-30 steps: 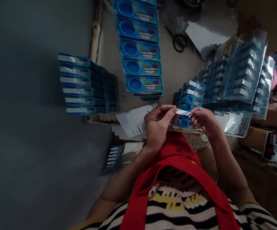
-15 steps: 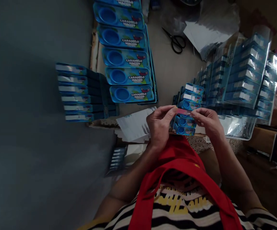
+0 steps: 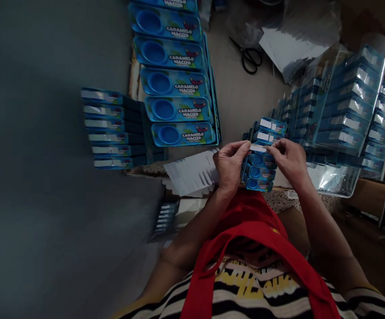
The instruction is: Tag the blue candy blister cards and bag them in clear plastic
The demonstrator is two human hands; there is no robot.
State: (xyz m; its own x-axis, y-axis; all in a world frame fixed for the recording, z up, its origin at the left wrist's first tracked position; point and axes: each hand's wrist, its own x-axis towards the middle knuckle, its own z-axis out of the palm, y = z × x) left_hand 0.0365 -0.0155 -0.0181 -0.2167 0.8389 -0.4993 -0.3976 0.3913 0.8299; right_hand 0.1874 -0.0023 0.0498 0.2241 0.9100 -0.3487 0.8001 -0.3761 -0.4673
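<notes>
**Left bare hand (image 3: 229,166) and right bare hand (image 3: 288,160) pinch one narrow white strip (image 3: 257,148) over a small row of blue oblong boxes (image 3: 261,173)**

The left hand grips one end of the strip between thumb and forefinger; the right hand has the other end in the same narrow pinch, so the single strip runs between them. It lies in front of the third box in the row, counted from the far end; whether it touches that box cannot be told. Six boxes face the person here: the two far ones bear white labels, the third is mostly covered, and the three nearest show round blue recesses.

Left of the hands is one fanned sheaf of white sheets (image 3: 192,173), partly behind the left hand. Beyond it stands a larger stack of blue boxes lettered "CARAMELO MACIZO" (image 3: 182,134), five faces whole and a sixth cut off by the top edge. Farther left, six blue boxes with silvery-white strips (image 3: 108,138) make up another stack. One pair of black-handled scissors (image 3: 250,60) lies on the pale tabletop (image 3: 242,95), near one large white sheet (image 3: 280,48). On the right, clear plastic packs of blue boxes (image 3: 342,110) overlap too much to count.
</notes>
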